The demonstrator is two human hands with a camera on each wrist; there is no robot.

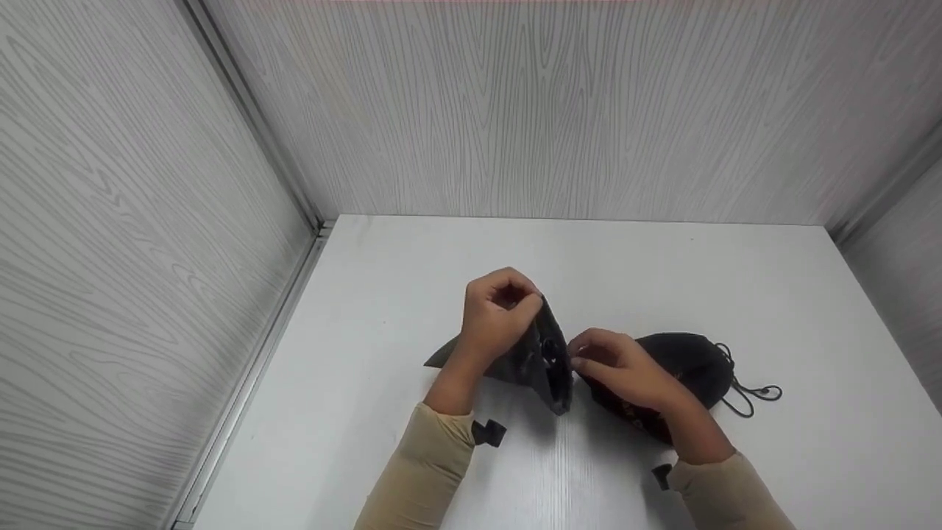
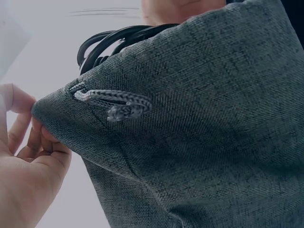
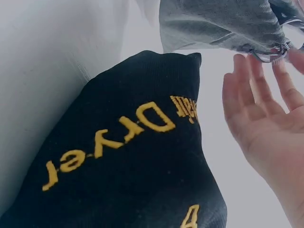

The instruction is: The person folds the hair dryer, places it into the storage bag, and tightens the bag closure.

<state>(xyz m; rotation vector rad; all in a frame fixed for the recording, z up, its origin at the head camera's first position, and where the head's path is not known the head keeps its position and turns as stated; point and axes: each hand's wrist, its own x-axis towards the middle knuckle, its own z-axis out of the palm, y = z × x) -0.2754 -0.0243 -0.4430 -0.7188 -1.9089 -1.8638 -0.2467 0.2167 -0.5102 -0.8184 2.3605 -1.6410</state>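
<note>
A grey cloth drawstring bag (image 2: 199,109) is held up with its mouth spread; in the head view it looks dark. My left hand (image 1: 499,313) pinches one corner of the bag's mouth between thumb and fingertips. At the opposite side of the rim, thumb and fingertips of my right hand (image 1: 618,368) pinch the edge by the drawstring. Coiled black cable (image 2: 114,42) shows inside the opening. A grey speckled drawstring loop (image 2: 118,100) hangs from an eyelet. The bag's lower contents are hidden.
Beneath my right forearm lies a filled black pouch (image 3: 118,118) with yellow "Hair Dryer" lettering. Its black drawcord (image 1: 751,394) trails to the right on the white table (image 1: 412,258). Wood-grain panels (image 1: 544,110) wall in the back and sides.
</note>
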